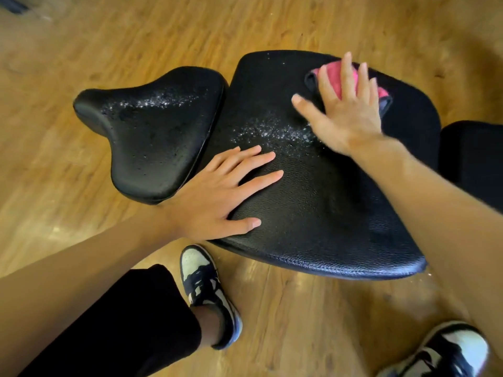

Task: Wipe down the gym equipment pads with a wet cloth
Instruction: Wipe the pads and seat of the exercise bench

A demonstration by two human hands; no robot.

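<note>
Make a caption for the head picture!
Right hand presses a pink cloth on the big pad; left hand rests flat.

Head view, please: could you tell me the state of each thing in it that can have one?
large pad: wet droplets mid-surface, bearing both hands.
small pad: droplets on top, untouched.
cloth: pink, pressed flat on large pad.
left hand: flat, fingers spread, resting on large pad.
right hand: fingers straight, pressing cloth.

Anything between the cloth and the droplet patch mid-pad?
Nothing visible. The right hand presses the pink cloth flat on the large pad, with bare pad running to the droplets. The left hand lies flat at their near edge, off that line.
</note>
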